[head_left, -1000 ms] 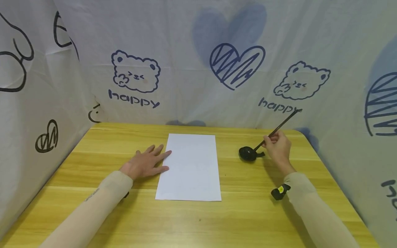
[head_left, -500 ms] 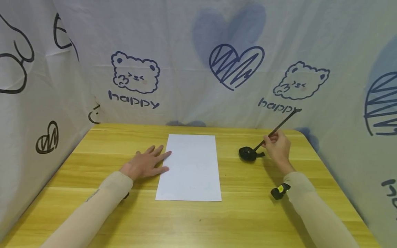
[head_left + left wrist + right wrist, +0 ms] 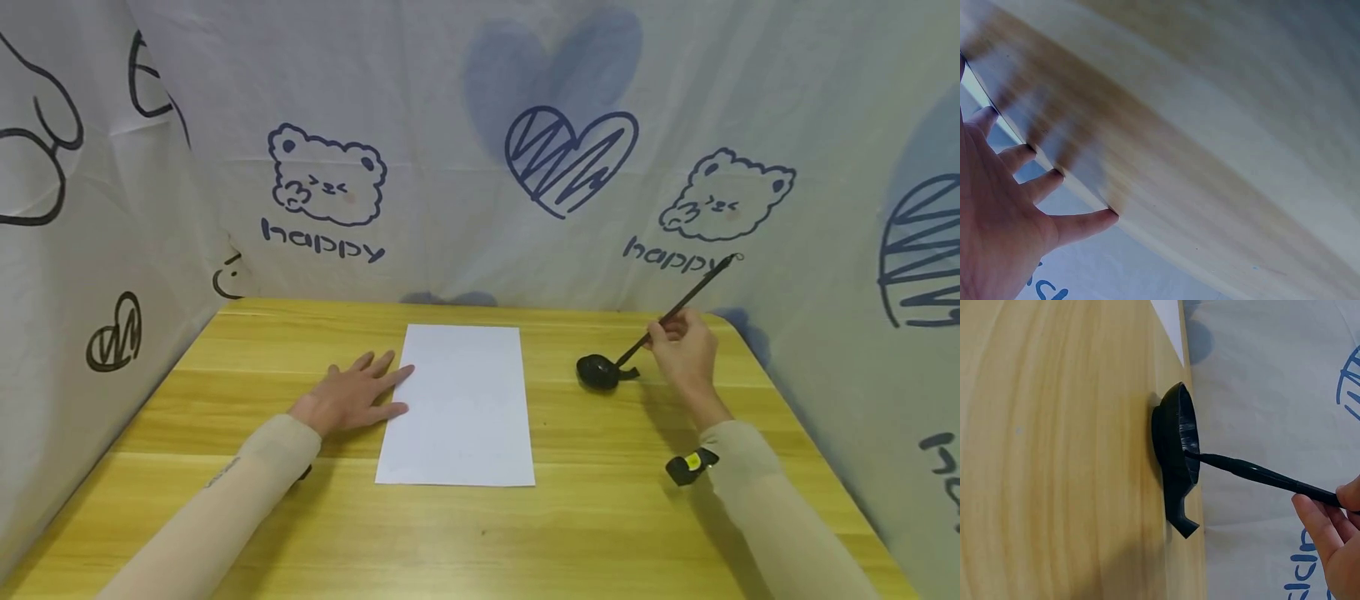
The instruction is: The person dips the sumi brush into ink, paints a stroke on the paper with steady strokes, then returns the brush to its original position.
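Note:
A white sheet of paper [image 3: 465,408] lies flat in the middle of the table. My left hand [image 3: 351,397] rests with spread fingers at its left edge, and two fingertips reach onto the sheet. To the right of the paper stands a small black ink dish [image 3: 597,372] with a short bent spout or handle. My right hand [image 3: 685,348] pinches a dark writing brush [image 3: 693,293] partway along its handle. The brush slants, its tip down inside the dish and its looped end up to the right. The right wrist view shows the tip at the dish's glossy inner wall.
The yellow wood-grain table [image 3: 480,542] ends at a white printed cloth [image 3: 450,108] hanging behind it and along both sides. A black wrist camera [image 3: 690,467] sits at the right cuff.
My right hand has shifted a little to the right, and the brush's upper end has swung slightly right and up. The left hand, paper and dish stay put.

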A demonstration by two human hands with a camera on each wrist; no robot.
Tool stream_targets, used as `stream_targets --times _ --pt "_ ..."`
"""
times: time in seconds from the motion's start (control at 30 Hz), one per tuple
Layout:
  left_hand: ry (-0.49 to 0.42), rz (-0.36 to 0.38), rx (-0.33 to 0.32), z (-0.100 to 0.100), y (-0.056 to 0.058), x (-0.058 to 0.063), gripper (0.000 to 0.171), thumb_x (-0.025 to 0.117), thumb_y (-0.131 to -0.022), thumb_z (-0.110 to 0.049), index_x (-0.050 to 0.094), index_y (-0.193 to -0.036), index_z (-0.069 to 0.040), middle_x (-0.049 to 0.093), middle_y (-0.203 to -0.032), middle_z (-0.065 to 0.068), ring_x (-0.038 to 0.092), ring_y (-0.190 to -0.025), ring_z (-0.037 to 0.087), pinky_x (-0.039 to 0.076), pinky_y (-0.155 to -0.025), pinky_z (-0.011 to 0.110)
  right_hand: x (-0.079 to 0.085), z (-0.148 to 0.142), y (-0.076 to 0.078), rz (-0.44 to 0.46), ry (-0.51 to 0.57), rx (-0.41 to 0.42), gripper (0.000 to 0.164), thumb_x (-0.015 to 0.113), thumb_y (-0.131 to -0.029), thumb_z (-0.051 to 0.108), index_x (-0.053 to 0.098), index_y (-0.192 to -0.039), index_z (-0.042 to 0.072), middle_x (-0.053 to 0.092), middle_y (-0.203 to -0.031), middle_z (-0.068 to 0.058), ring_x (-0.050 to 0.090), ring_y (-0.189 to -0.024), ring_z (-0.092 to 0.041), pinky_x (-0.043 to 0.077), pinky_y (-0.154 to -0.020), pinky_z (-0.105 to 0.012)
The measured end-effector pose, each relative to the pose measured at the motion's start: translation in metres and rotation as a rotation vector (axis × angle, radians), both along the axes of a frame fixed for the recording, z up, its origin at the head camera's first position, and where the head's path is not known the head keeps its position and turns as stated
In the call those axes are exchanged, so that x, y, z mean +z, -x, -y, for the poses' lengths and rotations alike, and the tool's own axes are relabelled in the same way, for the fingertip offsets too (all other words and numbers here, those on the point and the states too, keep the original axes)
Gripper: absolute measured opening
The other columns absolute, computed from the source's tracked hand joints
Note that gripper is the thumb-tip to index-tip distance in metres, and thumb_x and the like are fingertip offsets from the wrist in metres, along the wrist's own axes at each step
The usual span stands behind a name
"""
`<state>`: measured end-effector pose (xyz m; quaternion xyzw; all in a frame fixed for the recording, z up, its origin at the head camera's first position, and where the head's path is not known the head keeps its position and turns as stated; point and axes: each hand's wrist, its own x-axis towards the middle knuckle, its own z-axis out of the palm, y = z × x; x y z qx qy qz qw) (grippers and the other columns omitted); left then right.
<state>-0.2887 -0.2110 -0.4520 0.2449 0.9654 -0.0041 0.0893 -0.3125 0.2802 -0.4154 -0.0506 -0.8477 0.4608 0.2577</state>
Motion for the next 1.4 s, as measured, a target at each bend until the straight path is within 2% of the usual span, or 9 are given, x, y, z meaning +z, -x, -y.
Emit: stream_targets --times 0.23,0.43,0.73,1.03,1.17,1.4 --pt "-0.003 0.008 0.000 0.0000 -0.0006 0.0001 0.074 0.039 -0.103 -0.068 0.027 -0.165 -0.029 0.026 -0.171 0.018 0.029 -0.154 0.050 0.030 -0.106 0.085 -0.0056 -0.0023 0.0004 -0.079 -0.102 0.011 0.014 0.066 -0.095 0.002 0.063 -0.103 -0.009 0.074 -0.094 -0.031 0.051 -0.059 0.023 0.046 -0.054 -0.003" --pt "-0.004 0.005 0.000 -0.0001 0.0004 -0.0003 0.074 0.039 -0.103 -0.068 0.027 -0.165 -0.029 0.026 -0.171 0.018 0.028 -0.154 0.050 0.030 -0.106 0.085 -0.0060 -0.0021 0.0031 -0.099 -0.186 0.008 0.014 0.067 -0.095 0.003 0.064 -0.105 -0.007 0.076 -0.095 -0.026 0.049 -0.064 0.023 0.041 -0.057 -0.001" --pt "0.006 -0.009 0.003 0.0002 0.0036 0.0013 0.075 0.038 -0.102 -0.070 0.027 -0.165 -0.029 0.026 -0.171 0.017 0.029 -0.154 0.049 0.031 -0.106 0.084 0.0016 0.0027 0.0052 -0.102 -0.166 0.032 0.015 0.065 -0.096 0.001 0.065 -0.109 -0.006 0.076 -0.097 -0.025 0.052 -0.070 0.018 0.043 -0.062 0.000" --pt "-0.014 0.002 0.006 -0.0006 0.0001 -0.0023 0.075 0.040 -0.102 -0.069 0.029 -0.164 -0.029 0.026 -0.171 0.017 0.029 -0.154 0.050 0.030 -0.106 0.085 -0.0036 0.0051 0.0012 -0.066 -0.120 0.115 0.013 0.061 -0.095 -0.008 0.062 -0.108 -0.008 0.075 -0.099 -0.027 0.059 -0.075 0.010 0.050 -0.068 -0.001" --pt "-0.006 0.002 0.007 0.0002 0.0004 -0.0033 0.075 0.039 -0.102 -0.069 0.028 -0.165 -0.029 0.026 -0.171 0.017 0.029 -0.154 0.049 0.030 -0.107 0.085 -0.0048 0.0050 0.0012 -0.060 -0.135 0.132 0.014 0.061 -0.095 -0.009 0.062 -0.109 -0.007 0.075 -0.099 -0.026 0.060 -0.077 0.006 0.049 -0.069 -0.001" --pt "-0.014 0.008 0.007 0.0007 -0.0011 -0.0010 0.074 0.039 -0.103 -0.068 0.027 -0.165 -0.029 0.025 -0.171 0.017 0.029 -0.154 0.050 0.028 -0.107 0.085 -0.0043 0.0034 0.0018 -0.063 -0.173 0.116 0.013 0.062 -0.097 -0.003 0.062 -0.109 -0.006 0.075 -0.099 -0.025 0.056 -0.074 0.013 0.047 -0.066 0.000"
